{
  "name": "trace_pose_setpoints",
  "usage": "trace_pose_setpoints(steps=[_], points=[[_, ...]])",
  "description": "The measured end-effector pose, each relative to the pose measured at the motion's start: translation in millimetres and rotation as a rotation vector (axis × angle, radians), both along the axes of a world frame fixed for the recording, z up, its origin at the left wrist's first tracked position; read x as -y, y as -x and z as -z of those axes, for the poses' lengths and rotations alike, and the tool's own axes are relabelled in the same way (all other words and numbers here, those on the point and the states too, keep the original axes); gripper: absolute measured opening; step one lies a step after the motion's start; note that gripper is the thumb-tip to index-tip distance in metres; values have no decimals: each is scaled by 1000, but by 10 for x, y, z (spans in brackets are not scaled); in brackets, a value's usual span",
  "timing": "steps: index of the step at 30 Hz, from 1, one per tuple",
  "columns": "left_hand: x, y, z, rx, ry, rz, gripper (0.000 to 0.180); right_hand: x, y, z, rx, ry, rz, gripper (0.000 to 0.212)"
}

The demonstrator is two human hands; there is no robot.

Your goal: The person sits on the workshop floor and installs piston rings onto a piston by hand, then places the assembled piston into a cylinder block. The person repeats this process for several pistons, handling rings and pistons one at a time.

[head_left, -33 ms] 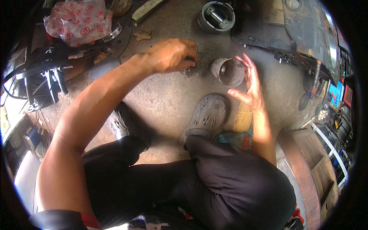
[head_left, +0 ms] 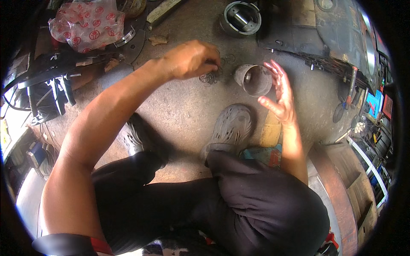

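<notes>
My left hand (head_left: 191, 59) reaches over the concrete floor with its fingers bent and pressed together. What they hold, if anything, is hidden. Just under the fingertips lies a small heap of thin, dark, wiry metal pieces (head_left: 208, 78), some of them curled like rings or clips. A loose thin ring (head_left: 229, 59) lies to the right of this hand. Beside it, a dirty whitish cup (head_left: 259, 83) leans with its mouth toward me, and a small roundish thing shows inside. My right hand (head_left: 279, 96) is open at the cup's right rim, thumb and fingers apart; whether it touches cannot be told.
A piston (head_left: 241, 19) stands beyond the cup, next to a large dark metal part (head_left: 316, 34). A printed plastic bag (head_left: 87, 25) lies at the far left, near a curved metal shell (head_left: 125, 38). My clog (head_left: 234, 126) is close below the cup.
My left hand has lifted slightly away from the heap, so more of the pieces show. The fingers of my right hand have shifted a little; the cup stays about where it was.
</notes>
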State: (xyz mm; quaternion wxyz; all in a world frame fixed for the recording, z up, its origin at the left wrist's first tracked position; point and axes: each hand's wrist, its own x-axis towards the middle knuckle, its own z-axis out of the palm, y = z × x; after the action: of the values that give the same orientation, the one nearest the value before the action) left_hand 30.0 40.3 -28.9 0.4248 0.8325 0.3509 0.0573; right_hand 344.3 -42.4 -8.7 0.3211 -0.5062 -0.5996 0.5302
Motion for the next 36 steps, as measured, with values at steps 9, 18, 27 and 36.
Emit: trace_pose_setpoints(steps=[9,18,27,36], points=[[-209,165,-70,87,344,-415,26,-200,415,-386,231,-252,176,37],[-320,45,-460,317,562,-343,24,-651,888,-487,498,-255,-181,42],[-320,392,-79,311,594,-582,30,-869,964,-352,467,-282,-239,14],[-249,502,219,-10,422,-482,31,-772,830,-310,484,-71,-107,15]])
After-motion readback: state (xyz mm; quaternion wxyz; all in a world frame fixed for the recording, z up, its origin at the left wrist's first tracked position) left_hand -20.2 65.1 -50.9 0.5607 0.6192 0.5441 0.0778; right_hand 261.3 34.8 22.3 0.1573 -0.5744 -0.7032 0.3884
